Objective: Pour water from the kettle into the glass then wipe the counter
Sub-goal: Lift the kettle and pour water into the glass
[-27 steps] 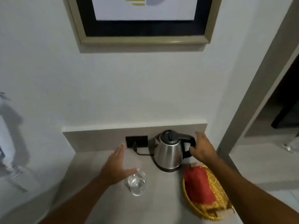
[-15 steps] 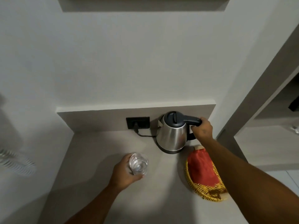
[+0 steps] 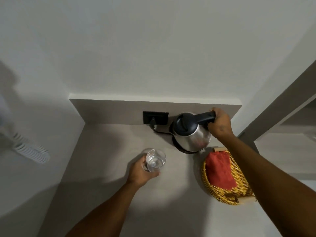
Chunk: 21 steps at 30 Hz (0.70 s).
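A: Gripped: right hand (image 3: pixel 220 124) wraps the black handle of the steel kettle (image 3: pixel 191 135), which tilts on its base by the back wall; left hand (image 3: pixel 142 172) cups the clear glass (image 3: pixel 156 160) on the counter (image 3: pixel 109 151).

B: Step?

A: Pour not yet begun, I judge. Next: lift clear, bring spout over glass.

B: Count?

A: One kettle, one glass, one wicker basket (image 3: pixel 222 194), one red cloth (image 3: pixel 219 170), one socket (image 3: pixel 155 118).

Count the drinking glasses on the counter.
1. The clear drinking glass stands on the grey counter, front-left of the stainless steel kettle, with the left hand wrapped around it. No other shows, though the yellow wicker basket could hide something.
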Each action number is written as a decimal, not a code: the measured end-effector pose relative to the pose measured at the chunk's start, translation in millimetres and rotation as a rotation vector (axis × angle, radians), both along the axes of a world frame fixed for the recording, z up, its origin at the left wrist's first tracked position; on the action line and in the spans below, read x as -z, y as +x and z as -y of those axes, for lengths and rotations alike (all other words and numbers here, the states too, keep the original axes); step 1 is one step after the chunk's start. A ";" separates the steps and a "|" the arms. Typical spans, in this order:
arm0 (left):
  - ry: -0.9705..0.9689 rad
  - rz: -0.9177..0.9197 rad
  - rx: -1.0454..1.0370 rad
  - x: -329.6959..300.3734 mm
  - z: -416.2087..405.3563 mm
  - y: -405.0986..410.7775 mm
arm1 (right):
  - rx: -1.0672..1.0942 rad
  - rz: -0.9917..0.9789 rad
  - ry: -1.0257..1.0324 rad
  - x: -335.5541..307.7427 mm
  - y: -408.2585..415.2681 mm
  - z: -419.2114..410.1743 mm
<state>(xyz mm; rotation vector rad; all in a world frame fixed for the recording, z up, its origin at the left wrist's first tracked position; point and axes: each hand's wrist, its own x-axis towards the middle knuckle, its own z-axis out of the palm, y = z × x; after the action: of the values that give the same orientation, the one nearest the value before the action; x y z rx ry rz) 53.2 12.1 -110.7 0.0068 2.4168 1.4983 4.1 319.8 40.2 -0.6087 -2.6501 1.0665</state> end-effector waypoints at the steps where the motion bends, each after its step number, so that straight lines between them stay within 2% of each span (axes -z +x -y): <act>1: -0.004 0.003 0.004 0.2 0.5 0.4 | -0.075 -0.015 0.066 -7.5 0.3 7.3; 4: -0.014 0.008 -0.001 2.4 2.3 1.5 | -0.281 -0.061 0.340 -24.2 1.1 28.1; 10: -0.028 -0.008 0.006 4.2 3.3 1.6 | -0.549 -0.166 0.653 -47.2 10.7 73.2; 14: 0.001 -0.002 0.012 6.6 7.7 6.0 | -0.628 -0.188 0.840 -52.0 20.6 101.5; 21: 0.026 -0.012 0.020 2.0 2.1 5.1 | -0.680 -0.196 1.003 -66.6 19.3 122.9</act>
<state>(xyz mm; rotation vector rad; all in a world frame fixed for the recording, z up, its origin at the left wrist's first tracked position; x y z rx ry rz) 58.3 9.9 -112.7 0.0455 2.4000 1.5247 23.4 196.8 106.8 0.5830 -2.7618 -0.2105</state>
